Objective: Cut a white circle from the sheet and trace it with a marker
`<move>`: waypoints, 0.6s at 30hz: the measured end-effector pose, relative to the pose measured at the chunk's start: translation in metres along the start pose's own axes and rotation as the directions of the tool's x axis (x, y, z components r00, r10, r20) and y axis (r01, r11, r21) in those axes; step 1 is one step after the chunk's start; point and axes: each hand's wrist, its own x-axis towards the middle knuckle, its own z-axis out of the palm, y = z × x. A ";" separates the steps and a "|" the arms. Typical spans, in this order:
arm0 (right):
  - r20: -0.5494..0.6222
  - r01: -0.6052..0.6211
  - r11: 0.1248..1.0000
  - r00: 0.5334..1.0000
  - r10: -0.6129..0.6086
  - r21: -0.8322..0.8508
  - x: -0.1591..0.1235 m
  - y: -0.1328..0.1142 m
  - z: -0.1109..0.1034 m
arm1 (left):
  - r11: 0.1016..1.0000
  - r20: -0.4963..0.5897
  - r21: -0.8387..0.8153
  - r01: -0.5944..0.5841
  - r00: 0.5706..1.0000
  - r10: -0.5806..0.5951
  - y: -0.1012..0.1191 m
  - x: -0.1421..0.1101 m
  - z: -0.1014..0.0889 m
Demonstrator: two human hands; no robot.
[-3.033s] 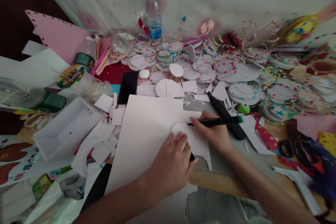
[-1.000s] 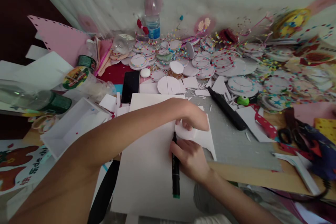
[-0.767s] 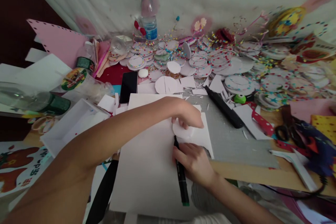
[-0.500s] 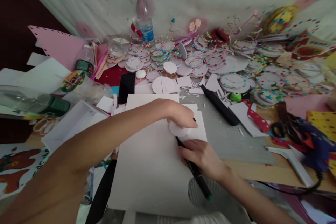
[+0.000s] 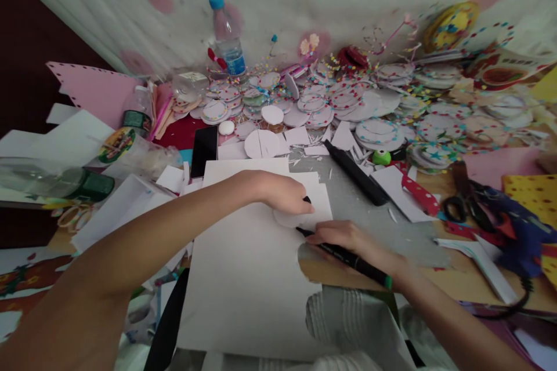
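Note:
My left hand (image 5: pixel 281 193) presses a white round disc (image 5: pixel 289 219) flat onto a large white sheet (image 5: pixel 243 278), fingers curled down on it. A small black cap shows between its fingers. My right hand (image 5: pixel 348 240) grips a black marker with a green end (image 5: pixel 348 256), tip touching the lower edge of the disc. The marker lies slanted, its green end pointing toward me on the right.
Piles of decorated paper discs (image 5: pixel 348 104) cover the back of the table. A water bottle (image 5: pixel 224 35), a black phone (image 5: pixel 204 151), a black cutter (image 5: pixel 354 171), scissors (image 5: pixel 461 203), a white box (image 5: pixel 122 208) and paper scraps surround the sheet.
The marker has swung around the disc's lower edge, from pointing straight toward me to slanting right. My left arm stayed crossed over, holding the disc. The camera tilted.

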 end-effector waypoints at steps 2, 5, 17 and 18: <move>-0.060 0.017 0.999 0.998 -0.014 0.043 -0.001 0.005 0.001 | 1.000 0.006 0.001 -0.001 1.000 0.001 0.000 0.001 -0.002; -0.100 -0.012 0.996 0.995 0.021 0.085 -0.002 0.011 0.002 | 1.000 0.016 0.005 0.014 1.000 -0.014 0.000 0.002 -0.004; -0.225 -0.119 0.987 0.964 0.140 0.104 -0.006 0.016 0.004 | 0.997 0.024 -0.078 -0.012 1.000 0.014 -0.001 0.005 -0.007; -0.238 -0.124 0.986 0.960 0.147 0.107 -0.006 0.017 0.004 | 0.998 0.024 -0.065 -0.005 1.000 0.006 -0.001 0.004 -0.007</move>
